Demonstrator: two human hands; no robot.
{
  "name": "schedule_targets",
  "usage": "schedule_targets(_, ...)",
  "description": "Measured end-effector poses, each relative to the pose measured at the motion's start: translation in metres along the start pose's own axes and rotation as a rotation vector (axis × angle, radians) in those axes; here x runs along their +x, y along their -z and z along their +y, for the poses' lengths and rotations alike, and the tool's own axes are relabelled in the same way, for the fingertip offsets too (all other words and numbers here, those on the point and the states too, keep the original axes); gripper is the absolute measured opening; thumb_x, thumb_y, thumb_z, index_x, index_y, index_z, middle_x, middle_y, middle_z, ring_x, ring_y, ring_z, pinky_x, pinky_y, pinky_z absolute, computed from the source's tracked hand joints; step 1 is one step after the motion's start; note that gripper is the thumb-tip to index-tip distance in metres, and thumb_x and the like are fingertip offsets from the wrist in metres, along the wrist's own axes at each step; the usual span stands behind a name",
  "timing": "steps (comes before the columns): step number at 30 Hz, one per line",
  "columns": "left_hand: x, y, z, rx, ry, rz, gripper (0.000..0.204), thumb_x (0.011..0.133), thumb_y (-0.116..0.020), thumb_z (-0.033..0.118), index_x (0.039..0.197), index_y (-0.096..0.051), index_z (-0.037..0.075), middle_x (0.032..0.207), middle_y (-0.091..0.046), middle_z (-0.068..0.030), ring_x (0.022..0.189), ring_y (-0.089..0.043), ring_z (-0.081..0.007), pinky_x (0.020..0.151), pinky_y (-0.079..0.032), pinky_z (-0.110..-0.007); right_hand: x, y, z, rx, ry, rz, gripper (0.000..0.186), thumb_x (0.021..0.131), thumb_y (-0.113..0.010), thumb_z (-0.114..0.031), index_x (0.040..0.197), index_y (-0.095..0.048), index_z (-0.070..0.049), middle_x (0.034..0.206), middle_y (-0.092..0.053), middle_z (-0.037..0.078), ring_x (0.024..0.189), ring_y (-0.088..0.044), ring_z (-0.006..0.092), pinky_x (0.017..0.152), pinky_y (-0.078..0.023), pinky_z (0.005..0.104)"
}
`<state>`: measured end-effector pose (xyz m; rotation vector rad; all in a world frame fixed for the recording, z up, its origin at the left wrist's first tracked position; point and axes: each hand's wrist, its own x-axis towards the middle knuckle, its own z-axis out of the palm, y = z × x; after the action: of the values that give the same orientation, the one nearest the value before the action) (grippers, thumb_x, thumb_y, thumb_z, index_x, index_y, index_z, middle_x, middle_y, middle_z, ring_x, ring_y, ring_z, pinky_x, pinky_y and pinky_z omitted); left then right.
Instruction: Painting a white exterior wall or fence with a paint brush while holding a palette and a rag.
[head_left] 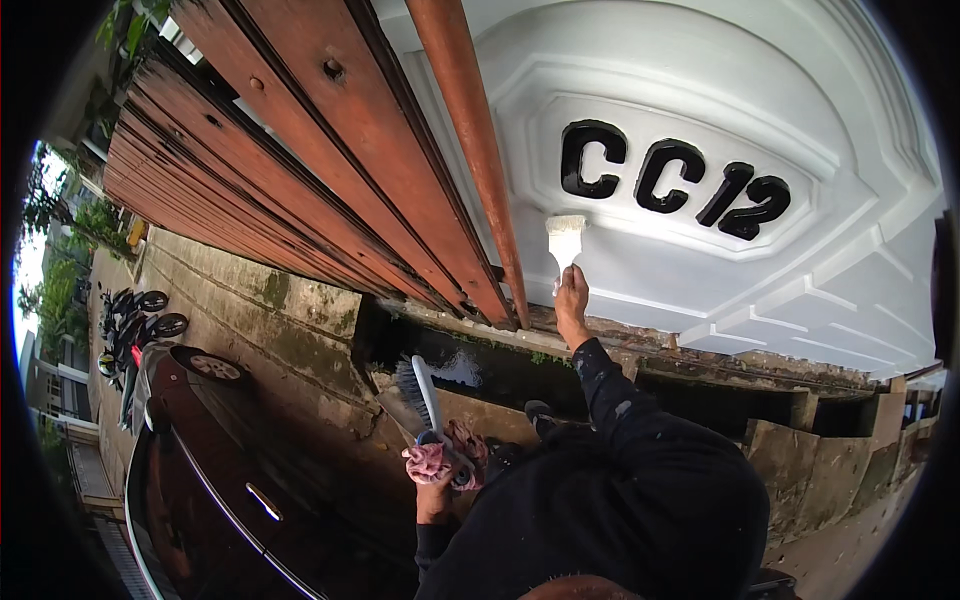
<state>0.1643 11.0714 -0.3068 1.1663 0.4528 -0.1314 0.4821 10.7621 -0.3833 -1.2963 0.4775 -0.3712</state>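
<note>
My right hand [570, 295] grips a wide white paintbrush [565, 250], its bristles at the white moulded wall panel [530, 170] just below raised black characters [670, 175]. Lower down, my left hand [436, 488] is closed round a bunched pink cloth [428, 462] and a grey-handled scrub brush [420, 390] with dark bristles. A flat item beside the brush is partly hidden by the cloth, too unclear to name.
Red-brown slatted fencing [340, 150] and a round post [460, 120] adjoin the panel. A water-filled drain [450, 365] runs below, with concrete ledges [785, 460]. A dark car [200, 470] and parked motorcycles [130, 330] stand at the left.
</note>
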Motion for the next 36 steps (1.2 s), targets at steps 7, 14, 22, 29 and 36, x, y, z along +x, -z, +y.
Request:
schedule_targets(7, -0.022, -0.006, 0.004, -0.114, 0.072, 0.064, 0.041, 0.083, -0.063, -0.001, 0.122, -0.053, 0.009, 0.110, -0.061, -0.0041, 0.106, -0.060, -0.0215, 0.089, -0.050, -0.037, -0.034, 0.023, 0.007, -0.193, 0.178, 0.142, 0.038, 0.102, -0.050, -0.020, 0.134, -0.053, 0.001, 0.103, -0.063, 0.008, 0.087, -0.056, 0.0140, 0.078, -0.046, 0.0297)
schedule_targets(14, -0.023, -0.016, 0.014, -0.109, 0.034, 0.059, 0.041, 0.083, -0.064, -0.001, 0.121, -0.053, 0.009, 0.109, -0.061, -0.0037, 0.104, -0.060, -0.0216, 0.089, -0.050, -0.037, -0.006, -0.002, 0.003, -0.194, 0.197, 0.174, 0.045, 0.097, -0.059, -0.019, 0.135, -0.050, 0.004, 0.113, -0.062, 0.013, 0.094, -0.058, 0.0206, 0.085, -0.046, 0.0340)
schedule_targets(22, -0.023, -0.010, 0.006, -0.147, 0.075, 0.075, 0.043, 0.081, -0.065, -0.003, 0.120, -0.054, 0.010, 0.109, -0.062, -0.0035, 0.104, -0.061, -0.0213, 0.089, -0.050, -0.037, 0.006, -0.014, -0.005, -0.538, 0.384, 0.228, 0.048, 0.090, -0.063, -0.009, 0.136, -0.051, -0.003, 0.103, -0.055, 0.018, 0.094, -0.058, 0.0349, 0.083, -0.048, 0.0406)
schedule_targets(29, -0.018, 0.004, -0.008, -0.124, 0.056, 0.084, 0.041, 0.082, -0.064, -0.002, 0.120, -0.054, 0.009, 0.108, -0.062, -0.0046, 0.102, -0.062, -0.0222, 0.089, -0.050, -0.036, -0.030, 0.010, -0.048, -0.852, 0.540, 0.068, 0.055, 0.085, -0.061, -0.005, 0.138, -0.051, -0.017, 0.103, -0.052, 0.008, 0.092, -0.060, 0.0308, 0.075, -0.051, 0.0418)
schedule_targets(36, -0.004, -0.001, -0.001, -0.042, 0.031, 0.030, 0.040, 0.082, -0.065, -0.002, 0.119, -0.054, 0.007, 0.107, -0.063, -0.0055, 0.102, -0.062, -0.0224, 0.088, -0.051, -0.036, 0.018, 0.041, -0.087, -1.142, 0.619, 0.057, 0.048, 0.085, -0.061, -0.005, 0.132, -0.058, -0.017, 0.095, -0.051, 0.007, 0.084, -0.061, 0.0246, 0.069, -0.054, 0.0376)
